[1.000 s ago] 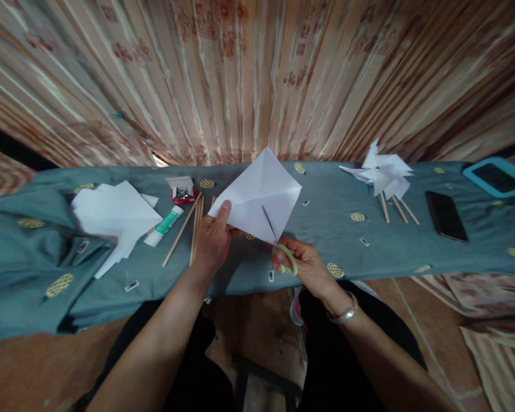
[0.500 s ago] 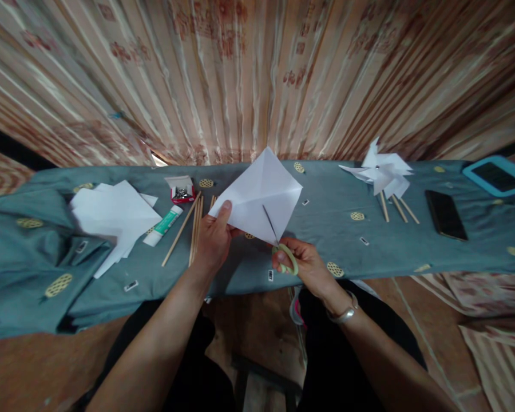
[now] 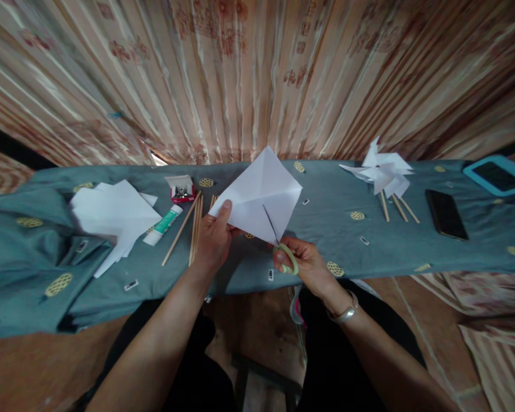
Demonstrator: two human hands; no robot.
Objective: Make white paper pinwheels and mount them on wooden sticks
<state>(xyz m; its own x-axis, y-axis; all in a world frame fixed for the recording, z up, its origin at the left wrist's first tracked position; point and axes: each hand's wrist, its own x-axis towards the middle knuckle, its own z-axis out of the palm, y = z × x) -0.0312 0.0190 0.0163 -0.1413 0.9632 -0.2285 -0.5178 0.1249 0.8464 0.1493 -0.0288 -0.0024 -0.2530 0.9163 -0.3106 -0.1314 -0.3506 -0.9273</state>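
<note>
A square sheet of white paper [image 3: 261, 183] with crossing creases is held up like a diamond above the table. My left hand [image 3: 214, 232] pinches its left corner, thumb on top. In my right hand [image 3: 300, 257] is a pair of scissors [image 3: 290, 260] with pale green handles. One scissor blade lies over the paper, running from the near corner toward the middle; the other blade is hidden beneath. Several wooden sticks [image 3: 196, 229] lie just left of my left hand, partly behind it.
Left on the cloth-covered table [image 3: 326, 246] are white papers [image 3: 115, 217], a glue stick [image 3: 163, 225] and a red box of small metal pieces [image 3: 182, 190]. To the right lie paper pinwheels [image 3: 384, 171] on sticks, a dark phone [image 3: 446, 214] and a blue-framed tablet [image 3: 500, 174]. A curtain [image 3: 240, 86] hangs behind.
Almost nothing differs. My right hand and the scissors have shifted very slightly, while the paper and my left hand stay in place.
</note>
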